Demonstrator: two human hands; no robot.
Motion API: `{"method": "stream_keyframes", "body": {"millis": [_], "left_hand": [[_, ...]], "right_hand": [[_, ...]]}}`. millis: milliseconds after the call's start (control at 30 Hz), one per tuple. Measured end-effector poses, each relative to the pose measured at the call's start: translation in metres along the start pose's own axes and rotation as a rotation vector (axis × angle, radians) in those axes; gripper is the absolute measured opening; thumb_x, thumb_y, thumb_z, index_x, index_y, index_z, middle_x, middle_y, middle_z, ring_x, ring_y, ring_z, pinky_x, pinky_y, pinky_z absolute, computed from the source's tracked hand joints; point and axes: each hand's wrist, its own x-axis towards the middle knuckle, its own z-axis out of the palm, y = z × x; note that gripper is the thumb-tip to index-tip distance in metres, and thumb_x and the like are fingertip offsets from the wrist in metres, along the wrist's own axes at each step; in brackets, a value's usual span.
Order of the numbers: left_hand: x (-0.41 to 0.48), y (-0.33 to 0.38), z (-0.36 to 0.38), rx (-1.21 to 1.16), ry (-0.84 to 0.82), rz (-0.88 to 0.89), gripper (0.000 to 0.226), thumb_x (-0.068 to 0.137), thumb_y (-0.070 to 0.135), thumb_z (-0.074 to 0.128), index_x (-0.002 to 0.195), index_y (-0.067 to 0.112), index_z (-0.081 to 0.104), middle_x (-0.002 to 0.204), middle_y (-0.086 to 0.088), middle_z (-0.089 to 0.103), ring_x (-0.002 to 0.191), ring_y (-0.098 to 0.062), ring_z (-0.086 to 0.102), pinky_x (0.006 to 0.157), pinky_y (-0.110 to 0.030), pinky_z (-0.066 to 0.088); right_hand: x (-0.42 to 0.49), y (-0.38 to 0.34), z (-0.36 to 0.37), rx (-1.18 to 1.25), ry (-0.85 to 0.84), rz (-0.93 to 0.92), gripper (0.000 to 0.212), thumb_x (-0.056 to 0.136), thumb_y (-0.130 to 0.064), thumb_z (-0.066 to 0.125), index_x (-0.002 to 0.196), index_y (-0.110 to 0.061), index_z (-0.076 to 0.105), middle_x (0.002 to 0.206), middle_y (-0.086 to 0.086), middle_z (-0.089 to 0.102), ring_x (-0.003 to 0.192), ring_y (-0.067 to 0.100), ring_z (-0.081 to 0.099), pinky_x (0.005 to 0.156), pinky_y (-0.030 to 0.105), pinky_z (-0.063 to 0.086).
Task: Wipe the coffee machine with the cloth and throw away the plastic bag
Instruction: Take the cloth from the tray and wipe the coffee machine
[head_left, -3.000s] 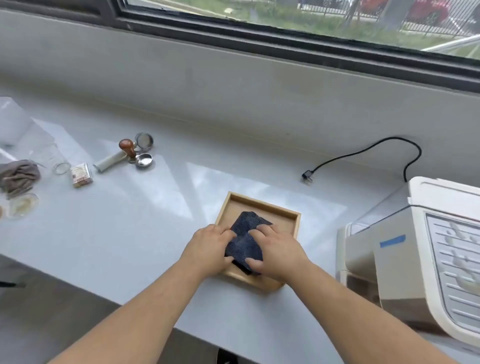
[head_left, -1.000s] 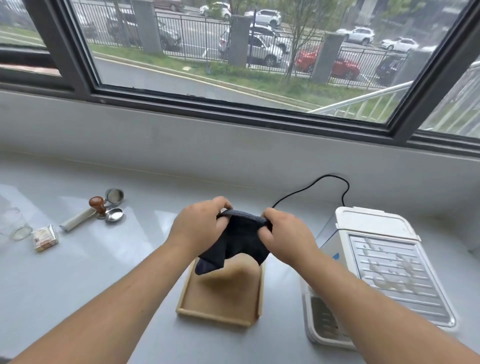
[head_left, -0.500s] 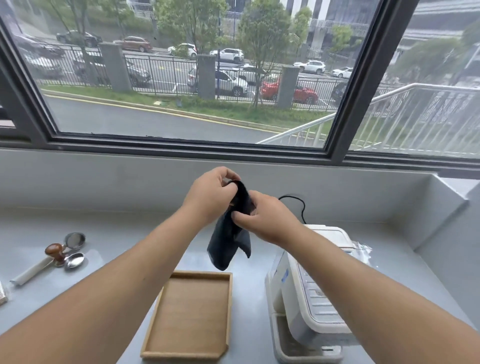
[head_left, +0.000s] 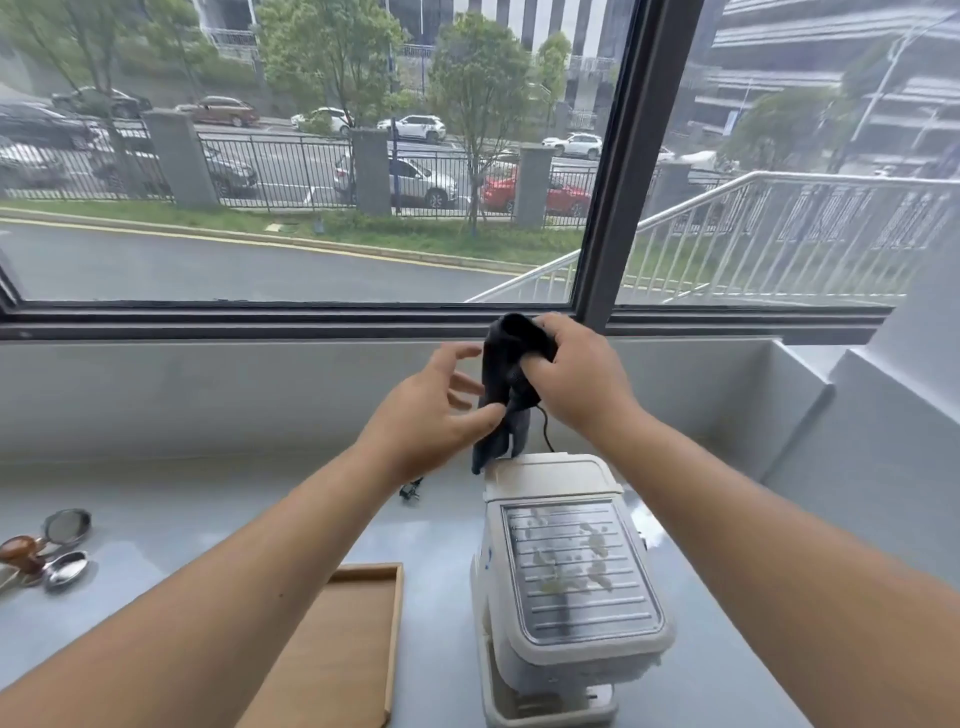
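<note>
A dark cloth (head_left: 506, 384) hangs in the air above the white coffee machine (head_left: 566, 577), which stands on the grey counter with stains on its ribbed metal top. My right hand (head_left: 576, 379) grips the upper part of the cloth. My left hand (head_left: 431, 415) is beside it, thumb touching the lower fold, other fingers spread apart. No plastic bag is in view.
An empty wooden tray (head_left: 337, 649) lies left of the machine. A tamper, a small strainer and a metal spoon (head_left: 49, 556) lie at the far left. The machine's black cable and plug (head_left: 410, 491) trail behind it. A window wall rises at the back; a wall closes the right.
The cloth was lifted out of the wooden tray and raised over the machine. My left hand has loosened its hold and spread its fingers, while my right hand keeps the cloth.
</note>
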Motion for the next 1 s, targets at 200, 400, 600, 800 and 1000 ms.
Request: {"method": "stream_keyframes", "body": {"millis": [200, 400, 600, 800, 1000], "left_hand": [[-0.020, -0.042, 0.043, 0.262, -0.137, -0.024, 0.083, 0.080, 0.066, 0.069, 0.152, 0.046, 0.035, 0.163, 0.019, 0.038, 0.146, -0.007, 0.040, 0.115, -0.029, 0.036], [-0.039, -0.074, 0.085, 0.346, -0.230, -0.076, 0.082, 0.083, 0.074, 0.054, 0.156, 0.050, 0.026, 0.171, 0.026, 0.014, 0.154, -0.007, 0.025, 0.118, -0.038, 0.036], [-0.043, -0.090, 0.110, 0.370, -0.257, -0.088, 0.064, 0.098, 0.068, 0.041, 0.157, 0.047, 0.030, 0.171, 0.024, 0.014, 0.154, -0.010, 0.026, 0.117, -0.039, 0.037], [-0.047, -0.082, 0.127, 0.393, -0.153, 0.029, 0.052, 0.109, 0.043, 0.039, 0.159, 0.030, 0.040, 0.172, 0.009, 0.025, 0.155, -0.016, 0.028, 0.126, -0.036, 0.023], [-0.050, -0.086, 0.134, 0.278, -0.158, -0.063, 0.052, 0.109, 0.039, 0.034, 0.161, 0.035, 0.034, 0.172, 0.022, 0.018, 0.152, -0.003, 0.027, 0.118, -0.021, 0.023]], "right_hand": [[0.000, 0.028, -0.038, -0.092, 0.103, 0.035, 0.015, 0.089, -0.025, 0.056, 0.101, -0.027, 0.064, 0.083, -0.003, 0.073, 0.083, 0.027, 0.064, 0.065, 0.037, 0.049], [-0.012, 0.053, -0.047, -0.135, 0.141, 0.012, 0.018, 0.090, -0.024, 0.058, 0.105, -0.028, 0.067, 0.081, -0.006, 0.068, 0.077, 0.025, 0.061, 0.061, 0.033, 0.040], [-0.036, 0.072, -0.020, -0.141, -0.136, -0.029, 0.020, 0.087, -0.022, 0.058, 0.096, -0.034, 0.071, 0.087, -0.013, 0.069, 0.085, 0.017, 0.062, 0.075, 0.035, 0.051], [-0.058, 0.104, 0.022, -0.187, -0.369, 0.091, 0.024, 0.095, -0.054, 0.054, 0.106, -0.041, 0.071, 0.100, -0.009, 0.052, 0.086, 0.017, 0.062, 0.078, 0.035, 0.052], [-0.077, 0.119, 0.047, -0.393, -0.386, 0.020, 0.030, 0.100, -0.043, 0.052, 0.106, -0.029, 0.078, 0.124, -0.003, 0.065, 0.115, 0.024, 0.060, 0.083, 0.030, 0.044]]}}
